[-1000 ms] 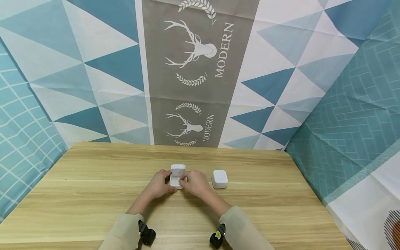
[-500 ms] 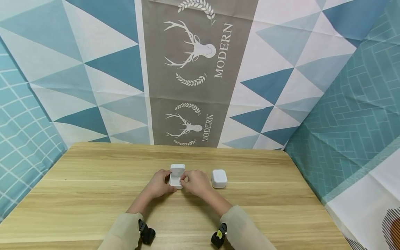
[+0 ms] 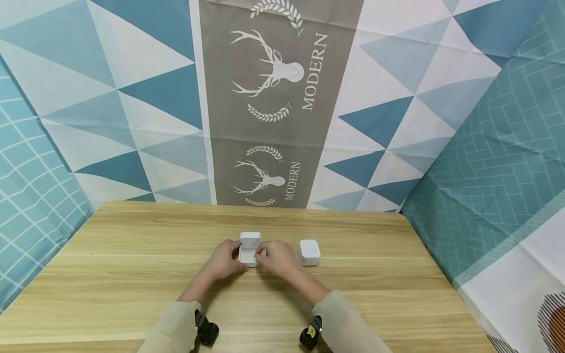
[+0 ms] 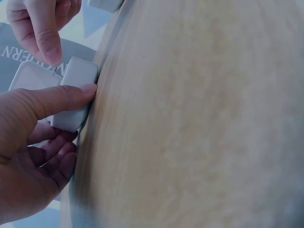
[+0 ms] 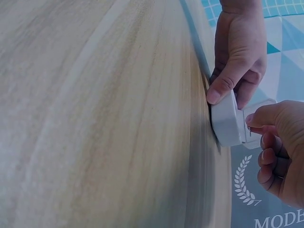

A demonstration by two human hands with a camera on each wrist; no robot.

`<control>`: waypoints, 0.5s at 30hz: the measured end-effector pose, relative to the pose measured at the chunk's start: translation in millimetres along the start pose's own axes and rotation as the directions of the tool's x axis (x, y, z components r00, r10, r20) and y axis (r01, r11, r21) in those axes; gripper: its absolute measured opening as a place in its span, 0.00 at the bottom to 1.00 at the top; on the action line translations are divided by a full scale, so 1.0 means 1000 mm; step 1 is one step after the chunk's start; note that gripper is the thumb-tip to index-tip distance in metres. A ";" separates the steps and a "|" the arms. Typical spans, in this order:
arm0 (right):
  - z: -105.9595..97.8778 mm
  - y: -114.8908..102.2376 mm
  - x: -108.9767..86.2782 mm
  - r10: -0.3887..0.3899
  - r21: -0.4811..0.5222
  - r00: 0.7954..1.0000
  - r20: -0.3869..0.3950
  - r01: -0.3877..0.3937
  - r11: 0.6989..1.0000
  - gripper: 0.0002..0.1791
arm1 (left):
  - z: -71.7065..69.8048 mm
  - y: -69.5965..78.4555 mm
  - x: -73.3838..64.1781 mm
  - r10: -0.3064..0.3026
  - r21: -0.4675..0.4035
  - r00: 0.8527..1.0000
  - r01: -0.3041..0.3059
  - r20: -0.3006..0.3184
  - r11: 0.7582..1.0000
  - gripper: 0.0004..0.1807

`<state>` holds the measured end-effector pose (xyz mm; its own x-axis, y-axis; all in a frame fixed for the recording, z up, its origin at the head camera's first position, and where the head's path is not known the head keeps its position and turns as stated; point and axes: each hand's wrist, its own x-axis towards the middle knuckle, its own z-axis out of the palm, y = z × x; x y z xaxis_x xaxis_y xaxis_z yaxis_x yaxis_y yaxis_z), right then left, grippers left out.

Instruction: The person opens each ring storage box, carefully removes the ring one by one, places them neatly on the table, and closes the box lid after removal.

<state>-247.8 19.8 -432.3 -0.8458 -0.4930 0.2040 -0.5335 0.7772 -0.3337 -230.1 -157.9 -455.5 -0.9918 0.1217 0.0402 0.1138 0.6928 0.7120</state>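
A small white ring box (image 3: 250, 239) stands on the table with its lid raised. My left hand (image 3: 225, 259) grips it from the left side; in the left wrist view the thumb lies across the front of the box base (image 4: 78, 76) and the fingers curl beneath. Thumb and forefinger of my right hand (image 3: 279, 258) pinch a small, sparkling silvery ring (image 4: 54, 70) at the opening, right over the base's inner edge. From the right wrist view, only a thin bit of the ring (image 5: 250, 130) shows below the fingertips, the rest hidden by them.
A second white box (image 3: 309, 252), closed, stands a little to the right of my right hand. The wooden table (image 3: 375, 289) ends at the back against a patterned cloth (image 3: 260, 122). Each wrist wears a black camera on a strap.
Almost nothing has moved. My right fingertips have shifted very slightly at the box opening, and the head view has drifted a touch; the left hand keeps its hold.
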 end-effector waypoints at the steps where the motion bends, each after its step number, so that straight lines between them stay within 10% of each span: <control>1: 0.000 0.000 0.000 0.001 0.001 1.000 0.002 -0.001 1.000 0.06 | 0.000 0.000 0.000 0.000 0.000 1.000 0.000 0.001 1.000 0.38; 15: -0.003 0.002 -0.003 -0.016 -0.005 1.000 0.014 0.016 1.000 0.06 | 0.000 -0.001 0.001 0.008 0.000 1.000 -0.008 0.000 1.000 0.38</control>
<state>-246.5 23.6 -430.7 -0.8372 -0.5105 0.1962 -0.5467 0.7712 -0.3260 -231.0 -158.8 -456.1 -0.9908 0.1271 0.0459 0.1217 0.6921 0.7115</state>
